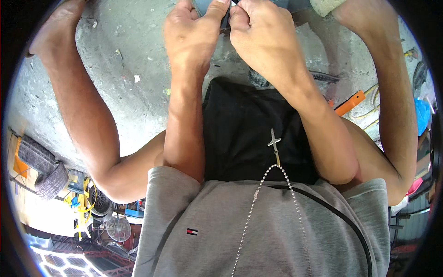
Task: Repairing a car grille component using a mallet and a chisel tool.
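Both hands meet at the top edge of the head view, out over the floor beyond my black shorts [258, 134]. My left hand [191, 39] is closed, its thumb pressed toward a narrow dark strip [225, 21]. Against the same spot, my right hand [267, 39] pinches with thumb and curled fingers. A small white bit shows between the fingertips. Behind them lies a blue-grey piece [201, 6], mostly cut off by the picture's edge. What exactly the fingers grip is too hidden to name.
On the concrete floor [124, 55], a black ribbed tube [323, 76], an orange bar [350, 102] and a yellow cord [370, 117] lie to the right. A pale rounded object [324, 6] sits by my right foot. Tyres [37, 157] and a fan [119, 229] appear at left.
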{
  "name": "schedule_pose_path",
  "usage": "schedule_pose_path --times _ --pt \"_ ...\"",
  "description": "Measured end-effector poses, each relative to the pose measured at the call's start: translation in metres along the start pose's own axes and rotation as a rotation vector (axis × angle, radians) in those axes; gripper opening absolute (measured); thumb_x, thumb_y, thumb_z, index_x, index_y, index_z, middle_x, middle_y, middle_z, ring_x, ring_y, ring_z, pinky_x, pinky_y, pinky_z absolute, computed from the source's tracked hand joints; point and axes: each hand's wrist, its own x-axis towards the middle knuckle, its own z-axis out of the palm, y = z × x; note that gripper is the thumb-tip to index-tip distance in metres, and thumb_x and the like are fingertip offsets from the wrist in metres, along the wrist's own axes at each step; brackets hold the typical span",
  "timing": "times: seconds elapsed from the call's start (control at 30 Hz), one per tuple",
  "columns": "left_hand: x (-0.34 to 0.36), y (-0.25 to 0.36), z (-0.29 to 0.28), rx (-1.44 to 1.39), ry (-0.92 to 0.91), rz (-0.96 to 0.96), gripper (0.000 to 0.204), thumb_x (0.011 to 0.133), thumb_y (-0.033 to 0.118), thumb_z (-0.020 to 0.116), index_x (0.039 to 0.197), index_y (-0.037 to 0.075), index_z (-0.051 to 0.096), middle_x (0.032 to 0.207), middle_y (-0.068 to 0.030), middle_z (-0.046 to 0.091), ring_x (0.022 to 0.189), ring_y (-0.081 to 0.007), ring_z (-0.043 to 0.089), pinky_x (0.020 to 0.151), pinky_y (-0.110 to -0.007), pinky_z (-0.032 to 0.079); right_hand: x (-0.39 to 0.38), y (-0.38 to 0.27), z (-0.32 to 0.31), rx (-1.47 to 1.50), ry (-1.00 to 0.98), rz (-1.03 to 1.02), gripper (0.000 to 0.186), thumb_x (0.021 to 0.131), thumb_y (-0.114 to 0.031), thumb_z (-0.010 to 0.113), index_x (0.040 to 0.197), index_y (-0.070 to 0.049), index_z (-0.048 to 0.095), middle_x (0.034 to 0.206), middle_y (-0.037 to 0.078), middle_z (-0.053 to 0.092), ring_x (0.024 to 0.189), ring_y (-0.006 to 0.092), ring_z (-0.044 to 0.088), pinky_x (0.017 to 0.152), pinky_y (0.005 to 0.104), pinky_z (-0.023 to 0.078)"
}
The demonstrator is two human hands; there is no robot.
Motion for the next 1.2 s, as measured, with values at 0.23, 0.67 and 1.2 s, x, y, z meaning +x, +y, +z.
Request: schedule_pose_path --times 0.23,0.67,1.2 --pt "0.002 -0.001 0.000 0.130 0.021 0.019 0.018 0.101 0.016 0.069 0.104 -0.002 0.067 0.085 -0.0033 0.071 0.069 -0.0090 0.061 0.062 -0.025 0.050 0.010 0.011 0.002 0.029 -0.039 0.010 0.026 0.094 -0.012 0.055 0.081 0.007 0.067 0.081 0.032 0.065 0.081 0.0502 0.066 0.071 0.0544 0.052" --pt "0.016 -0.013 -0.013 -0.271 -0.012 -0.109 0.032 0.110 0.030 0.050 0.109 0.003 0.067 0.095 -0.0070 0.072 0.080 -0.0149 0.068 0.070 -0.030 0.055 -0.004 0.019 -0.016 0.115 -0.055 -0.057 0.027 0.100 -0.018 0.058 0.085 0.004 0.062 0.078 0.028 0.064 0.076 0.0494 0.063 0.065 0.0527 0.048" --pt "0.008 -0.004 -0.008 0.002 -0.089 -0.047 0.020 0.102 0.012 0.065 0.115 -0.003 0.067 0.096 -0.0057 0.074 0.079 -0.0106 0.067 0.072 -0.026 0.055 0.016 -0.013 -0.023 -0.232 -0.189 -0.110 0.027 0.095 -0.012 0.057 0.077 0.006 0.066 0.074 0.030 0.065 0.073 0.0482 0.066 0.070 0.0547 0.053"
